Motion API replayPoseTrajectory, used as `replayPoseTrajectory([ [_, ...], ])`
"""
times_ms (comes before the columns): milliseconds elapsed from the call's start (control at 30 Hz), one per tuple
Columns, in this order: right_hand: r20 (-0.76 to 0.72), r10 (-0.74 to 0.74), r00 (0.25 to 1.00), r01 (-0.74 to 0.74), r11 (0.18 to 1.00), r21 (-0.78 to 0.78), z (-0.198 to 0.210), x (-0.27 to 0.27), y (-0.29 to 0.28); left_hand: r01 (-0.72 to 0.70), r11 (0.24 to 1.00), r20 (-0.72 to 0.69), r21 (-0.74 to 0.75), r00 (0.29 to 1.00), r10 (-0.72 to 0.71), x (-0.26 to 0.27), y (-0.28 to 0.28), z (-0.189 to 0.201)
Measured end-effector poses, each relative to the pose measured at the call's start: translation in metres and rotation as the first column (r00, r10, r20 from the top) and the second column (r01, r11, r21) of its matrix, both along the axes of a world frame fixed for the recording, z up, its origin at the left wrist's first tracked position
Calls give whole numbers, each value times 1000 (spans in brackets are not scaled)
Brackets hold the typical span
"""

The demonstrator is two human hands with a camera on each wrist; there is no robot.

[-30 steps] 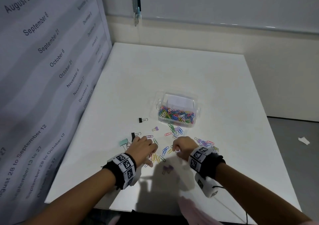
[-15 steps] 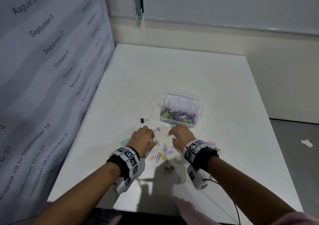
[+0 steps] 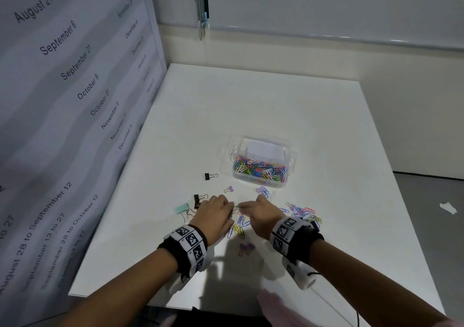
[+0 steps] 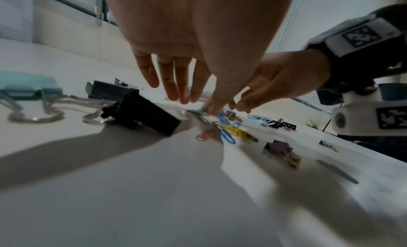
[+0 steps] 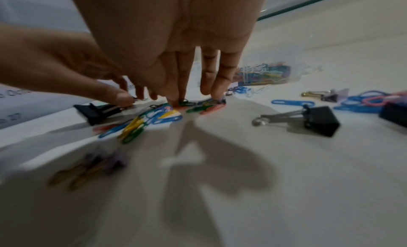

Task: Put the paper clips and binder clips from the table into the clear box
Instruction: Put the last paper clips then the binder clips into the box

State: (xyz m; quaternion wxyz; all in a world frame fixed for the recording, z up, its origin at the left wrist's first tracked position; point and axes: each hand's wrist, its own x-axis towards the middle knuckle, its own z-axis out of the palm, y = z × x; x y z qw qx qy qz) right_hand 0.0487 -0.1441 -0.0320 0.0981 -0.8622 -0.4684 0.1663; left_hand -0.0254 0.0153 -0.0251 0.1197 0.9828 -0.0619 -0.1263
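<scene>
Loose coloured paper clips (image 3: 239, 226) lie in front of the clear box (image 3: 288, 151), which holds many paper clips. My left hand (image 3: 227, 207) and right hand (image 3: 247, 206) meet fingertip to fingertip over this pile. In the left wrist view my left hand (image 4: 198, 102) has straight fingers and its thumb tip rests on a green paper clip (image 4: 201, 111). In the right wrist view my right hand (image 5: 193, 97) sets straight fingertips on green and pink paper clips (image 5: 198, 108). A black binder clip (image 5: 97, 111) lies under my left thumb.
Binder clips lie about: a black one (image 3: 209, 176), a small purple one (image 3: 229, 189), a mint one (image 3: 182, 208), a purple pair (image 3: 246, 247). More paper clips (image 3: 305, 212) sit to the right. A date-printed panel (image 3: 62, 100) walls the table's left edge.
Both hands went a little forward toward the box, then drew back and came together. Their fingertips now almost touch over the loose paper clips.
</scene>
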Motion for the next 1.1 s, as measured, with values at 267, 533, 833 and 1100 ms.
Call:
replayPoseTrajectory([
  [267,-95,-305,948,313,946,81,5,9,-39,89,994,-112,-65,989,-96,7,-12,-2],
  [533,-119,-372,921,364,928,-81,10,17,-35,120,993,-131,0,984,-119,19,-27,-1],
  [833,-135,-464,876,452,885,-110,8,24,-41,83,977,-109,-196,988,-106,12,-17,1],
  [1100,-195,-318,928,308,948,-83,11,13,-40,-3,978,-254,-208,966,-51,3,3,12],
])
